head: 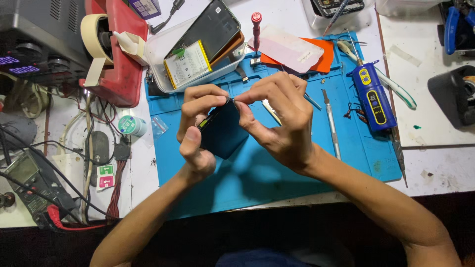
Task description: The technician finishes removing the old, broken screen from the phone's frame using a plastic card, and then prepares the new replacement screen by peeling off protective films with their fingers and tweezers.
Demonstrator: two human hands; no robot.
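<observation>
Head view: white bench, blue rubber mat [277, 168] across centre, tools scattered. Left hand [198, 133] fingers curled tight around a dark, flat phone [222, 133] held above mat centre. Right hand [277, 118] fingertips pinched shut at its top edge. Clear plastic tray [163, 59] upper left holds a battery.

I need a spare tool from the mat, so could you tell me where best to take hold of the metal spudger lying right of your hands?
Grip the metal spudger around its long bare mid-shaft, coming from above. It lies flat on the blue mat, apart from the blue tool, so the sides look free.
</observation>
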